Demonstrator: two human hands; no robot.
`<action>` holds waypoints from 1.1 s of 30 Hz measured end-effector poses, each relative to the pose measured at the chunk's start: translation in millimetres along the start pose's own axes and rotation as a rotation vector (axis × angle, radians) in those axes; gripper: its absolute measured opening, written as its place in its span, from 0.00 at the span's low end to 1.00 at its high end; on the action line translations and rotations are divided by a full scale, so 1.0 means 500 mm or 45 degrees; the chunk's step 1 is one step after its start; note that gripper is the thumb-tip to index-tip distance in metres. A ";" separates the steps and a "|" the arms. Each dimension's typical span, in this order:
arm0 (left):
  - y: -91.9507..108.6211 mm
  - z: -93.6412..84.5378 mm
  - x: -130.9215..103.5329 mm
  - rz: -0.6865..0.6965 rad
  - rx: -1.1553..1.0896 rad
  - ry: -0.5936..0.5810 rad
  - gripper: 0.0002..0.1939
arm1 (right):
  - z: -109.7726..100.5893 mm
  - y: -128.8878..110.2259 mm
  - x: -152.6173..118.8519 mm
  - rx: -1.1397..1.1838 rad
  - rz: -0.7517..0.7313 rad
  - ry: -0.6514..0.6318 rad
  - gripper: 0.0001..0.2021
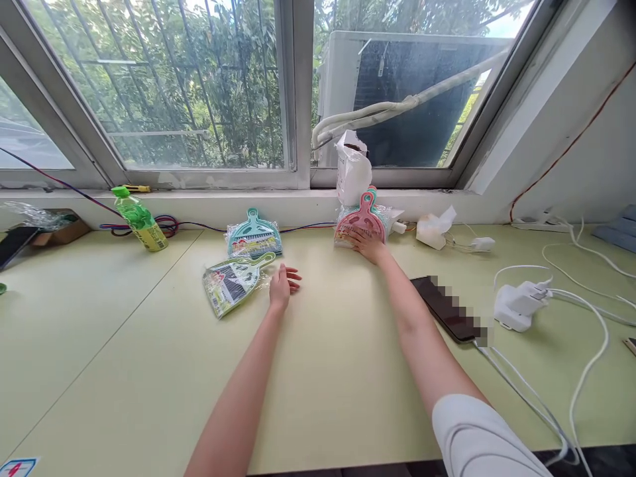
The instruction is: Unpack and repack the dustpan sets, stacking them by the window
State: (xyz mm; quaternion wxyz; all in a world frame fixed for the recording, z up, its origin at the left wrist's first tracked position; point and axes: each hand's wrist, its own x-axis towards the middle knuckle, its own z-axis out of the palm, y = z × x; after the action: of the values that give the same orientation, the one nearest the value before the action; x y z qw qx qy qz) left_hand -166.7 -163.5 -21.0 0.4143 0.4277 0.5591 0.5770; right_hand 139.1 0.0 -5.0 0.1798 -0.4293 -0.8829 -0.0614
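A pink dustpan set in clear wrap leans against the wall at the back, in front of a white crumpled package. My right hand lies on its lower front with the fingers spread. My left hand is over the table, fingers apart and nothing in them. Just left of it lies a green dustpan set in clear wrap, its handle pointing toward the back right. Behind that one, a teal dustpan set rests by the wall.
A green-capped bottle stands back left, near coiled cables and an open cardboard box. On the right are a dark phone, a white charger with cables, and a white plastic bag. The window sill bounds the table's back.
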 end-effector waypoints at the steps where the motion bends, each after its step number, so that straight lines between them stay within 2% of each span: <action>1: 0.000 0.000 0.001 -0.009 0.002 0.001 0.34 | 0.002 0.005 0.005 0.028 0.019 0.009 0.27; 4: 0.000 0.001 0.004 -0.028 0.006 0.011 0.32 | 0.008 0.018 0.015 0.057 0.025 0.072 0.28; 11: -0.003 0.003 0.004 -0.046 0.003 -0.003 0.27 | 0.015 0.013 0.015 -0.228 -0.013 0.051 0.27; 18: -0.003 0.002 0.001 -0.033 0.058 -0.016 0.25 | 0.017 0.002 -0.016 0.040 0.018 0.107 0.23; 21: -0.001 0.003 -0.001 -0.044 0.049 -0.011 0.25 | 0.019 0.000 -0.026 0.052 -0.037 0.143 0.22; 26: -0.003 0.005 0.001 -0.029 0.064 -0.021 0.25 | 0.012 -0.009 -0.034 -0.046 -0.150 0.156 0.23; 31: -0.005 0.003 0.003 -0.040 0.079 -0.026 0.24 | 0.003 -0.007 -0.039 -0.248 -0.233 0.117 0.20; 33: -0.006 0.003 0.002 -0.048 0.081 -0.027 0.24 | 0.005 -0.017 -0.041 -0.325 -0.270 0.156 0.20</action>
State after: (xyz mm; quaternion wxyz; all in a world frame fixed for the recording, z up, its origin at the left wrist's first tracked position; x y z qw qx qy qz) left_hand -165.4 -161.9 -24.1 0.4171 0.4361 0.5808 0.5464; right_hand 143.6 -20.0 -14.4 0.1697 -0.3487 -0.8957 -0.2176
